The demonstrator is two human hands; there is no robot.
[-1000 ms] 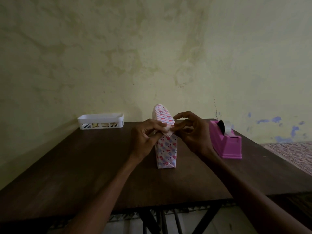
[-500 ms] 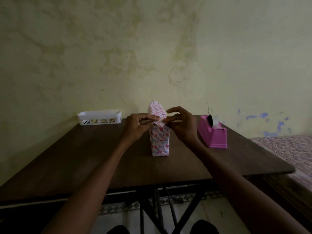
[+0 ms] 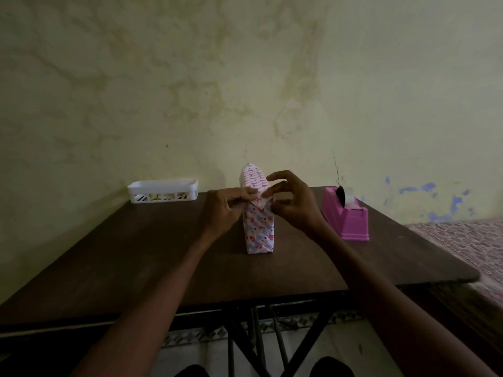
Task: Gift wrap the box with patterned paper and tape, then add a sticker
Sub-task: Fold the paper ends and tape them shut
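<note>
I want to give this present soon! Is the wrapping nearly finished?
Nearly. The tall box in heart-patterned pink and white paper is covered on every side that shows. The left hand and right hand pinch the folded paper flap at its top. Left to do: tape from the pink plastic tape dispenser to hold that flap, then a sticker; none shows yet.

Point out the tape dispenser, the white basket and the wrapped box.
tape dispenser (image 3: 353,224), head view, pink near face.
white basket (image 3: 162,189), head view, front wall.
wrapped box (image 3: 258,232), head view, near end face.
</note>
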